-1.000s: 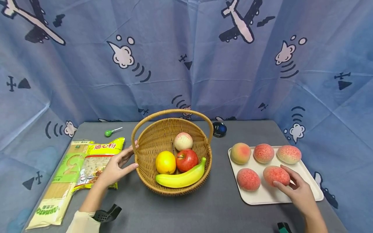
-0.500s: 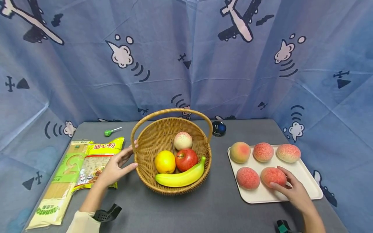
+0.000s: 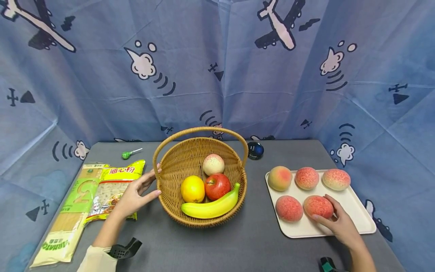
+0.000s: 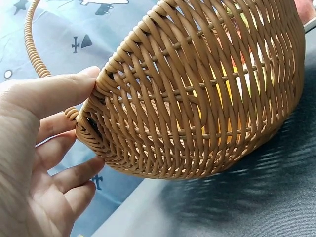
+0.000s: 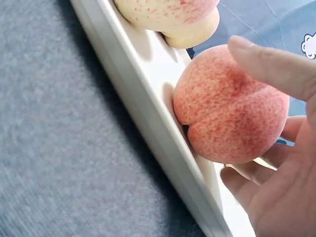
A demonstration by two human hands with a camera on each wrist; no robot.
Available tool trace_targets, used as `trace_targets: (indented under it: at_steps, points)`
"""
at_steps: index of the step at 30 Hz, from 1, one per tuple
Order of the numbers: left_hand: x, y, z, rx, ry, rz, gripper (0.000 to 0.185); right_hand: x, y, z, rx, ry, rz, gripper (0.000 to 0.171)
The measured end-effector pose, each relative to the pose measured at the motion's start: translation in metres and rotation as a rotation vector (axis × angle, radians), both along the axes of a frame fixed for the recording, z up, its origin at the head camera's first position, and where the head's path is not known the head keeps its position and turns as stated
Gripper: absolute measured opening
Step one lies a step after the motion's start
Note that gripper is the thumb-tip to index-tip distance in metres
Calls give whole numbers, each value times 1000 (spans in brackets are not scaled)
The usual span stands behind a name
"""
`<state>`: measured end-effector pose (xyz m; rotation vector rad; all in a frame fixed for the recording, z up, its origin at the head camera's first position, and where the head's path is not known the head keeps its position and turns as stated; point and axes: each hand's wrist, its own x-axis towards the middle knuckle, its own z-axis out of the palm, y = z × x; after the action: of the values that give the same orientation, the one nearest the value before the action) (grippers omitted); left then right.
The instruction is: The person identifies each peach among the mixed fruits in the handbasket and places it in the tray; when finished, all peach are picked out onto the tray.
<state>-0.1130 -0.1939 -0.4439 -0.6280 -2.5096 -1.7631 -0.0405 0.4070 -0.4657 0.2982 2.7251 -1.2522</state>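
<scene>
My left hand (image 3: 132,196) grips the left side of a wicker basket (image 3: 173,170) near the foot of its handle. In the left wrist view the thumb (image 4: 69,91) presses the rim and the other fingers lie behind it. An orange (image 3: 193,189), a red apple (image 3: 218,187), a banana (image 3: 210,209) and a pale peach (image 3: 213,164) lie in the basket. At the right, my right hand (image 3: 341,224) holds a red peach (image 5: 232,108) over the front part of a cream tray (image 3: 357,215), thumb on one side, fingers on the other.
Several other peaches sit on the tray, one red peach (image 3: 289,208) just left of the held one. Left of the basket lie a macaroni bag (image 3: 115,185), a noodle packet (image 3: 69,219) and a green lollipop (image 3: 126,155). A dark blue round container (image 3: 255,150) stands behind the basket's right side.
My right hand has shifted slightly left with the red peach, closer to the neighbouring red peach. The left hand and the basket stay in place.
</scene>
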Motion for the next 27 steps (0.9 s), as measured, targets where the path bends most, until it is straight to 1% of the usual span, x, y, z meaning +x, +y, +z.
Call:
trace_targets:
  at_steps: [2, 5, 9, 11, 13, 16, 18, 20, 22, 26, 27]
  points:
    - [0, 0, 0, -1, -10, 3, 59, 1, -2, 1, -33, 29, -6, 88]
    - [0, 1, 1, 1, -18, 1, 60, 2, -5, 3, -41, 100, -11, 88]
    - [1, 1, 2, -2, -28, -2, 60, 2, -14, 13, 9, 253, -11, 86]
    - [1, 1, 3, -9, -33, -1, 61, 2, -20, 19, 26, 335, -11, 84]
    - [2, 1, 4, -14, -36, 2, 61, 1, -28, 28, 21, 419, -6, 82]
    - [2, 1, 4, -19, -39, 5, 61, 0, -43, 42, -28, 530, 22, 79]
    - [2, 1, 4, -18, -37, 6, 60, -1, -53, 53, -69, 586, 58, 78]
    - [2, 1, 3, -14, -33, 6, 60, -3, -64, 62, -111, 622, 100, 78]
    - [2, 1, 3, -7, -27, 3, 60, -5, -75, 69, -137, 632, 141, 78]
    - [2, 1, 3, -4, -23, 0, 60, -13, -95, 79, -186, 626, 244, 76]
    - [2, 0, 3, -5, -22, -1, 60, -16, -100, 81, -218, 627, 279, 76]
